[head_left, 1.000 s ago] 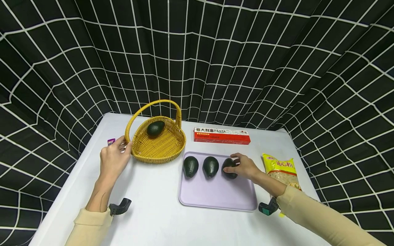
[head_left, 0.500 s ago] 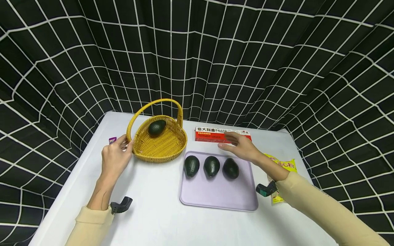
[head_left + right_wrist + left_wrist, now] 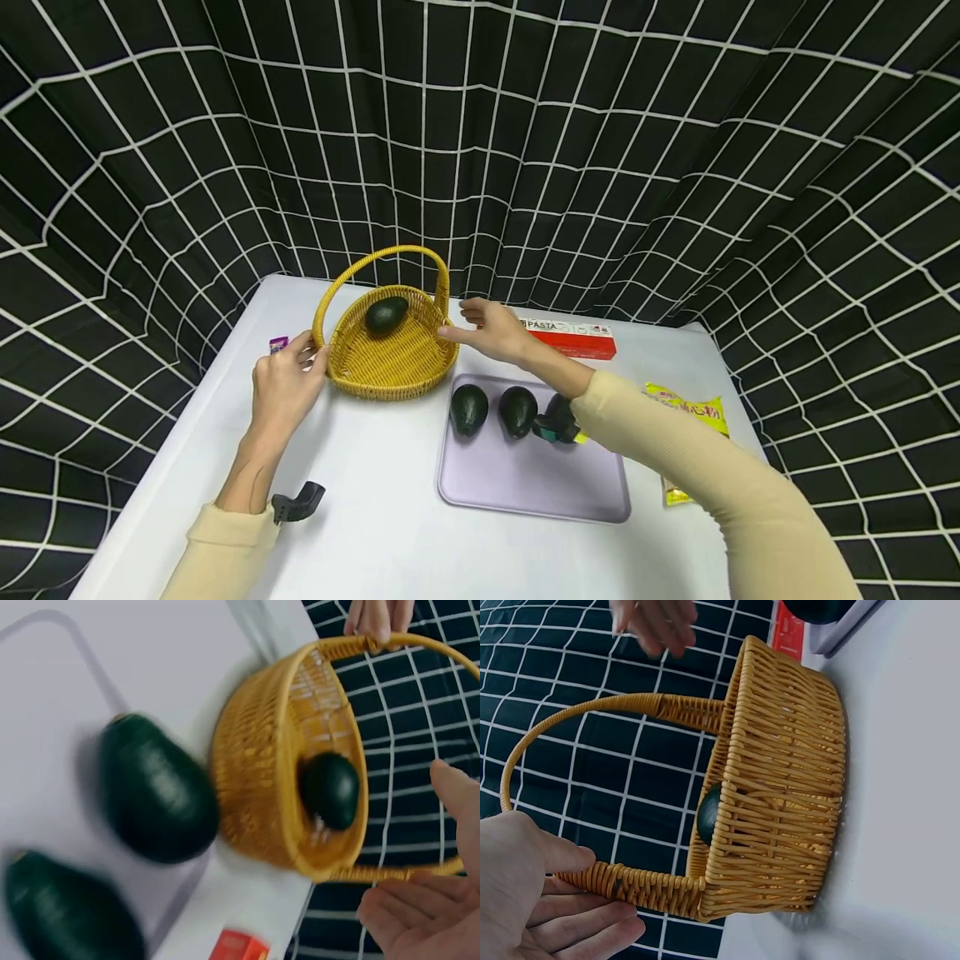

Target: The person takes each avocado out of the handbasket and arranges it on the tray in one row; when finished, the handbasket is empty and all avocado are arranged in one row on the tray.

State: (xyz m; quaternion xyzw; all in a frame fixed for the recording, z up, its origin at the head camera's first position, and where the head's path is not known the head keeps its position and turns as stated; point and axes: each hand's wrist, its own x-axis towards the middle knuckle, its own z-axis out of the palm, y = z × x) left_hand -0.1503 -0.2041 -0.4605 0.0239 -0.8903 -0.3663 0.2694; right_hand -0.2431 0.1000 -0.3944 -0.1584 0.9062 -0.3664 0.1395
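A yellow wicker basket [image 3: 393, 367] with a tall arched handle stands at the back left of the white table. Inside it lies one dark green avocado [image 3: 386, 316]. My left hand [image 3: 285, 383] holds the left foot of the handle between thumb and fingers, clearest in the left wrist view [image 3: 585, 900]. Close to the handle's right side is my right hand [image 3: 491, 329], thumb spread from the fingers and nothing held; in the left wrist view it appears apart from the handle. Three more avocados [image 3: 468, 410] lie in a row on a lilac tray [image 3: 525, 492], the rightmost partly covered by my right wrist camera.
Behind the tray is a red and white pasta box [image 3: 577, 343], its left part hidden by my right hand. A yellow bag [image 3: 705, 408] lies at the right, partly under my sleeve. A small purple packet [image 3: 278, 343] is left of the basket. Black gridded curtain [image 3: 480, 125] surrounds the table.
My right hand let go of the rightmost avocado on the tray, then rose and moved left past the pasta box to the basket. My left hand kept its hold on the basket handle.
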